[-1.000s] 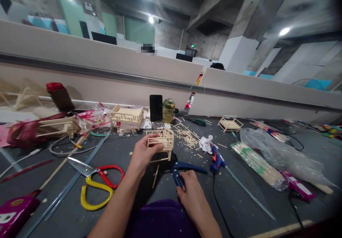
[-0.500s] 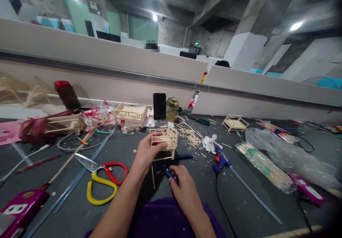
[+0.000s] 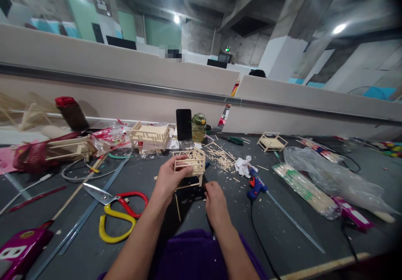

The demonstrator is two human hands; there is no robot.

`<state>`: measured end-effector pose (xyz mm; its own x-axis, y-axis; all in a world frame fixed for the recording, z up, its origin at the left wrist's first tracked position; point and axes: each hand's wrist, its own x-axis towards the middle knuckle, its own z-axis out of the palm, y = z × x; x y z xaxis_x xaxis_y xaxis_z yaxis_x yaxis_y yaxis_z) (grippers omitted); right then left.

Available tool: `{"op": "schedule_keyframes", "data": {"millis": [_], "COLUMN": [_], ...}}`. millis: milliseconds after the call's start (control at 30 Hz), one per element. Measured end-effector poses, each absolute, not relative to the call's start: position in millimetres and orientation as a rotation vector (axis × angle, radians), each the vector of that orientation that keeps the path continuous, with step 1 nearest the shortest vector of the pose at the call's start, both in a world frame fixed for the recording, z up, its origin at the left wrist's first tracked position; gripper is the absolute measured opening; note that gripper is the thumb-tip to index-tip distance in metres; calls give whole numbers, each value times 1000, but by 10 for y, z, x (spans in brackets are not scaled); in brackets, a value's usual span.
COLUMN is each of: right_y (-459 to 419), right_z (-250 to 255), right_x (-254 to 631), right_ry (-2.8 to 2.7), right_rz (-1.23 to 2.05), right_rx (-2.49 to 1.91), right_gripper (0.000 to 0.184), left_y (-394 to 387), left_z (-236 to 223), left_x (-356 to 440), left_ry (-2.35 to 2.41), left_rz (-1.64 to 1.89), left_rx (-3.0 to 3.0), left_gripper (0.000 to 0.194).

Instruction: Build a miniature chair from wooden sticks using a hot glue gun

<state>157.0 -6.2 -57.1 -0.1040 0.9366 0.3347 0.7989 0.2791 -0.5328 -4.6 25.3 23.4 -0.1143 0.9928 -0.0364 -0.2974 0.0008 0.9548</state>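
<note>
My left hand (image 3: 168,174) grips a small model of pale wooden sticks (image 3: 197,167), thumb on its near rail and fingers behind. The model looks like a small piece of furniture with legs and railings, held just above the dark tabletop. My right hand (image 3: 216,202) is closed beside the model's lower right leg, fingers curled in; what they hold is hidden. A bit of something blue (image 3: 206,164) shows just right of the model. Below my left hand lies a loose thin stick (image 3: 178,208). Scissors (image 3: 121,206) with red and yellow handles rest left of my left forearm.
A blue glue gun (image 3: 256,187) with its cord lies to the right, near a bag of sticks (image 3: 303,187). Stick scraps (image 3: 222,157) are scattered beyond. A phone (image 3: 184,125) stands at the back between a larger stick model (image 3: 149,135) and a green-lidded bottle (image 3: 199,129).
My right hand has moved up toward the model and its fingers have curled in. The dark blue tool at its fingers no longer shows there. My left hand keeps its hold.
</note>
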Motion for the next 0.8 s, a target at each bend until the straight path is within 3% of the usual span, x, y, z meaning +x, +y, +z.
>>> {"op": "schedule_keyframes", "data": {"millis": [533, 800], "right_y": [-209, -147], "right_z": [-469, -438], "right_x": [1725, 1636], "right_ry": [-1573, -1520], "right_rz": [319, 421], "right_rx": [-1445, -1352], "right_gripper": [24, 24], "left_y": [226, 238], "left_z": [236, 167], "left_x": [-83, -34], "left_ry": [1116, 1093], "left_rz": [1241, 1230], "left_rx": [1079, 1156], "left_gripper": [59, 50]}}
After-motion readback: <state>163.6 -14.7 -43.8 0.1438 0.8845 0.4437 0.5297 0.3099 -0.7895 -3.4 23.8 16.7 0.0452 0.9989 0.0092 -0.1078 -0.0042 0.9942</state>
